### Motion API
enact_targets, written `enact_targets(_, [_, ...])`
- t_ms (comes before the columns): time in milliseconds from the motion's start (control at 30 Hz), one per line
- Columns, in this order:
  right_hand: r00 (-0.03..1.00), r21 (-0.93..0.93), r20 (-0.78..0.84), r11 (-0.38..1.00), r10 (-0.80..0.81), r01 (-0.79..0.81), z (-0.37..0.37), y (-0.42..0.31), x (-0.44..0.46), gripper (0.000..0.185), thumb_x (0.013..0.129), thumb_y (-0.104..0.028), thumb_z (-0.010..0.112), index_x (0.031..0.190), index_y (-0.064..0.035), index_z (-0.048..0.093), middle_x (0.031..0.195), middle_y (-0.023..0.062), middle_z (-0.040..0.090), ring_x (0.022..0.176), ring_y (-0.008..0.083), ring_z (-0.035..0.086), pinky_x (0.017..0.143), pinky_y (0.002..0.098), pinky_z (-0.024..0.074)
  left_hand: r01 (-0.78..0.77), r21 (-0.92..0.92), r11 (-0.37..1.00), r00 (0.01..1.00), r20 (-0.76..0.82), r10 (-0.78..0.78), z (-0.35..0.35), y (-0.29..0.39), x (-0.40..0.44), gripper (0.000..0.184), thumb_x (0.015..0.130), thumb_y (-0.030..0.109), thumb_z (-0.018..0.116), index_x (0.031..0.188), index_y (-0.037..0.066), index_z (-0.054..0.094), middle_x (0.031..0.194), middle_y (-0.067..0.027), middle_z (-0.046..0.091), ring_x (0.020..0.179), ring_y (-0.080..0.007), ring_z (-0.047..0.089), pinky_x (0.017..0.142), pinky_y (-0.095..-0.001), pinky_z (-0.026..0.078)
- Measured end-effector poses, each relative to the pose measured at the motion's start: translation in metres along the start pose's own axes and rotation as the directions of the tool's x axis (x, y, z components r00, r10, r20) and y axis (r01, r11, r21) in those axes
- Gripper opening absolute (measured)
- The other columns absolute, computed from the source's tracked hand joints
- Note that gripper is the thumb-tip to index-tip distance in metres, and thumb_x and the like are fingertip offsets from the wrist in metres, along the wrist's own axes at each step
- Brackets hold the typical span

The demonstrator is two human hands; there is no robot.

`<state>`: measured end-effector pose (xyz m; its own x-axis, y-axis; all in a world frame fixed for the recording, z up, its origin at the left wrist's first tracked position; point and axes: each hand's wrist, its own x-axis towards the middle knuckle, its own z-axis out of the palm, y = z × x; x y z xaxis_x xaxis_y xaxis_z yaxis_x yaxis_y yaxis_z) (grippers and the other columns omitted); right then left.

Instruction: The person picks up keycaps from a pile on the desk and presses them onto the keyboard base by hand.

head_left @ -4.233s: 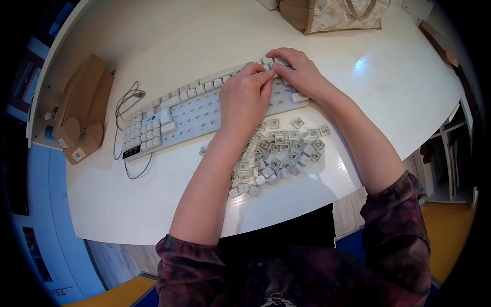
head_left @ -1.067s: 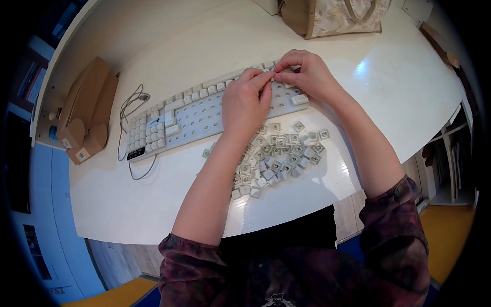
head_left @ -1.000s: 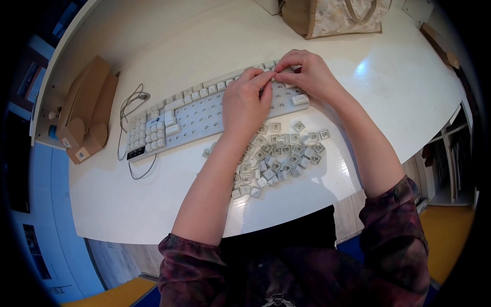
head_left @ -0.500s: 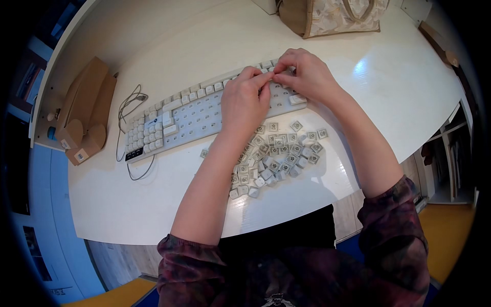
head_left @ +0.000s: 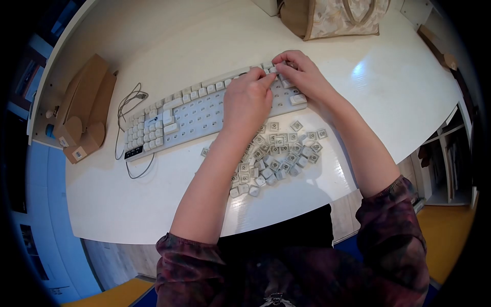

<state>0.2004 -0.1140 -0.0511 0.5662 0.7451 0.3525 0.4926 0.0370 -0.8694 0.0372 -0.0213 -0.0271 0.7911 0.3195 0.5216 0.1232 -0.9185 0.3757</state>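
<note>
A white keyboard (head_left: 200, 118) lies at a slant on the table, with much of its main block bare of caps. Keycaps sit on its far row and on the number pad. My left hand (head_left: 249, 94) rests over its right part, index finger reaching to the far row, the other fingers curled; what they hold, if anything, is hidden. Against that fingertip, my right hand (head_left: 302, 74) has thumb and fingers closed at a keycap (head_left: 273, 70) near the far right corner. Loose keycaps (head_left: 292, 157), many upside down, lie heaped in front of the keyboard.
A grey cable (head_left: 134, 95) coils left of the keyboard. Brown cardboard (head_left: 87, 102) stands at the table's left edge. At the back is a patterned bag (head_left: 337, 20). Shelves (head_left: 450, 158) stand beyond the right edge of the white table (head_left: 138, 204).
My right hand has shifted slightly at the far right keys, and more of a large keycap shows under it. My left hand stays almost in place. The heap looks unchanged.
</note>
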Motion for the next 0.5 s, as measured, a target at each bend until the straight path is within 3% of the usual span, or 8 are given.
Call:
enact_targets(67, [0.999, 0.060, -0.004, 0.997, 0.046, -0.046, 0.005, -0.004, -0.002, 0.031, 0.087, -0.025, 0.064, 0.103, 0.0014, 0.069, 0.108, 0.0156, 0.063, 0.092, 0.0251, 0.061, 0.083, 0.0347, 0.0497, -0.012, 0.025, 1.000, 1.000, -0.002, 0.012, 0.000, 0.001, -0.002, 0.028, 0.082, 0.006, 0.062, 0.108, 0.007, 0.073, 0.101, -0.0068, 0.066, 0.087, -0.0283, 0.065, 0.079, -0.0398, 0.052])
enact_targets(167, [0.965, 0.218, 0.017, 0.941, 0.262, -0.259, 0.008, -0.016, -0.004, 0.021, 0.095, -0.019, 0.062, 0.108, -0.0024, 0.063, 0.109, 0.0033, 0.056, 0.097, 0.0106, 0.054, 0.083, 0.0252, 0.0469, -0.024, 0.050, 0.998, 1.000, -0.004, 0.025, 0.000, 0.003, -0.003, 0.029, 0.081, 0.008, 0.062, 0.108, 0.007, 0.073, 0.102, -0.0068, 0.066, 0.088, -0.0283, 0.065, 0.080, -0.0402, 0.052])
enact_targets(367, [0.993, 0.039, 0.045, 0.993, 0.111, -0.113, 0.006, -0.004, 0.000, 0.019, 0.095, -0.017, 0.062, 0.106, -0.0026, 0.065, 0.106, 0.0026, 0.057, 0.095, 0.0108, 0.055, 0.082, 0.0244, 0.0460, -0.034, 0.036, 0.999, 0.999, -0.025, 0.035, 0.000, 0.005, -0.004, 0.029, 0.081, 0.008, 0.062, 0.108, 0.006, 0.073, 0.103, -0.0079, 0.065, 0.089, -0.0291, 0.065, 0.081, -0.0411, 0.052])
enact_targets(467, [1.000, -0.118, 0.015, 0.993, 0.011, -0.009, 0.003, -0.012, -0.003, 0.023, 0.086, -0.018, 0.065, 0.101, -0.0024, 0.071, 0.104, 0.0135, 0.063, 0.094, 0.0241, 0.060, 0.083, 0.0329, 0.0485, -0.045, 0.018, 0.999, 0.996, -0.075, 0.046, 0.003, 0.004, -0.006, 0.028, 0.081, 0.007, 0.062, 0.107, 0.005, 0.072, 0.106, -0.0080, 0.065, 0.090, -0.0292, 0.065, 0.082, -0.0407, 0.052])
enact_targets(500, [1.000, -0.084, 0.030, 0.996, 0.008, -0.005, 0.002, -0.014, -0.003, 0.021, 0.085, -0.017, 0.066, 0.100, -0.0033, 0.071, 0.104, 0.0131, 0.062, 0.092, 0.0237, 0.060, 0.082, 0.0330, 0.0488, -0.050, 0.003, 0.999, 0.993, -0.106, 0.050, 0.003, 0.005, -0.008, 0.028, 0.081, 0.007, 0.062, 0.107, 0.005, 0.072, 0.107, -0.0078, 0.066, 0.090, -0.0291, 0.065, 0.082, -0.0404, 0.052])
